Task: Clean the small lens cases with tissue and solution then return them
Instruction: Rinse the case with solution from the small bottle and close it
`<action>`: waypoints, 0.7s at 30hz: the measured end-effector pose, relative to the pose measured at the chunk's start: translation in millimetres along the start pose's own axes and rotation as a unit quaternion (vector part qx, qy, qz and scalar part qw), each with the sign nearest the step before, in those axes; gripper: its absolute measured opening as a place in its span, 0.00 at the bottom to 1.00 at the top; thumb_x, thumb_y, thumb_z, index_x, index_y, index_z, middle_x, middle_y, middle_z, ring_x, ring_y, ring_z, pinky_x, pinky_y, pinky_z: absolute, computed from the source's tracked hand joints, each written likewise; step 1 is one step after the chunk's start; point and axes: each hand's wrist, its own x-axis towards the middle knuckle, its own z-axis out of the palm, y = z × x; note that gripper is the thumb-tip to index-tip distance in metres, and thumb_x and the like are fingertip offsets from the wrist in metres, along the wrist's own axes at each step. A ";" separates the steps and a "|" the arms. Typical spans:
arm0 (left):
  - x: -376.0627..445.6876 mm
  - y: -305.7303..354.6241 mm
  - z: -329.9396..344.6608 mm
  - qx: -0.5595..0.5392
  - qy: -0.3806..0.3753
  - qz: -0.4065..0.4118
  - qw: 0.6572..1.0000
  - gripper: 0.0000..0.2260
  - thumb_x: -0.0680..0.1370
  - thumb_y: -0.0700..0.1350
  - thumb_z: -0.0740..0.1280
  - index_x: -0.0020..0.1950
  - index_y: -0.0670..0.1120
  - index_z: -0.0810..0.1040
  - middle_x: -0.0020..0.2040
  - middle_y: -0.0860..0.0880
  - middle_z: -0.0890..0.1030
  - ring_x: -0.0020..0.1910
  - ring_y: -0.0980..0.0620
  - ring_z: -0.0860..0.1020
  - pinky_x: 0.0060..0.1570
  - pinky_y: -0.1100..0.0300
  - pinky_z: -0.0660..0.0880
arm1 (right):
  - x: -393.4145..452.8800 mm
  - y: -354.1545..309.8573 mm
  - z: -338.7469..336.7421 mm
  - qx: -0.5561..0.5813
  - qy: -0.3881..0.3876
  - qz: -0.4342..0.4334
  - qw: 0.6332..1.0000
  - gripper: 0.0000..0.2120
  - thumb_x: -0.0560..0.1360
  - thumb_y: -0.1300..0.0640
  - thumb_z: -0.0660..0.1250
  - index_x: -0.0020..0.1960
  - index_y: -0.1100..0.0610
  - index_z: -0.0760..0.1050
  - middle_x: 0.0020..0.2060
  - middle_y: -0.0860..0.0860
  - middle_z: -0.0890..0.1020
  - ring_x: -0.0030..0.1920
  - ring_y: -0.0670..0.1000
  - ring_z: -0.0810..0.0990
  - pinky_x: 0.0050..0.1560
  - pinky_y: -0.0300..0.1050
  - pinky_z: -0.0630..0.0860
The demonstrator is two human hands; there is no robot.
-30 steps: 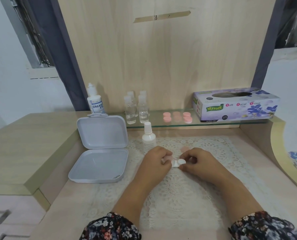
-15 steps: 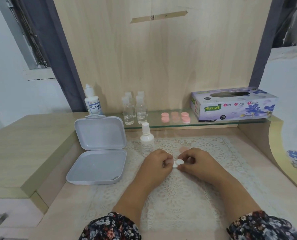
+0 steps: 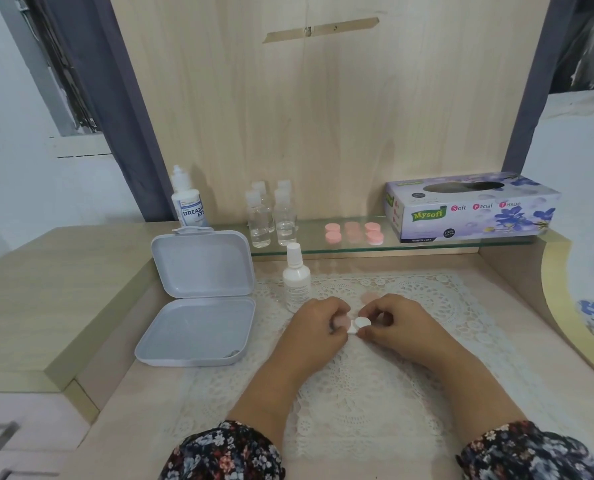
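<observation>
lens case low over lace mat mid-surface | left hand pinches pink end, right hand grips white cap, likely twisting it off | spray bottle and tissue box close for wiping | spare pink cases wait on glass shelf

Both hands (left, right) meet fingertip to fingertip, fingers curled.

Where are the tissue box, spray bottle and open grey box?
tissue box (image 3: 472, 211): head view, front printed face.
spray bottle (image 3: 296, 284): head view, middle of white body.
open grey box (image 3: 202, 263): head view, inside of raised lid.
</observation>
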 end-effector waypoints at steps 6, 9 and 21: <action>-1.1 0.2 -1.0 -0.005 -0.028 -0.006 1.000 0.14 0.76 0.44 0.66 0.61 0.53 0.75 0.56 0.51 0.72 0.54 0.57 0.72 0.52 0.71 0.67 | 0.4 0.1 -0.1 0.002 0.000 -0.001 1.000 0.04 0.71 0.53 0.73 0.46 0.47 0.80 0.45 0.42 0.77 0.42 0.41 0.75 0.40 0.34 0.66; 0.2 1.4 0.0 -0.003 -0.023 -0.010 1.000 0.17 0.75 0.49 0.70 0.63 0.51 0.74 0.55 0.56 0.71 0.57 0.59 0.68 0.50 0.74 0.63 | 0.6 0.2 -0.1 -0.004 -0.002 0.000 1.000 0.05 0.71 0.52 0.73 0.46 0.47 0.80 0.45 0.42 0.77 0.42 0.41 0.75 0.40 0.34 0.67; 1.6 -2.5 1.4 -0.050 -0.037 -0.030 0.998 0.18 0.75 0.41 0.65 0.62 0.56 0.71 0.58 0.56 0.74 0.57 0.65 0.71 0.56 0.72 0.67 | -0.6 -1.2 -0.1 0.003 0.001 0.001 1.000 0.04 0.71 0.53 0.73 0.45 0.47 0.80 0.46 0.43 0.78 0.43 0.42 0.75 0.41 0.35 0.68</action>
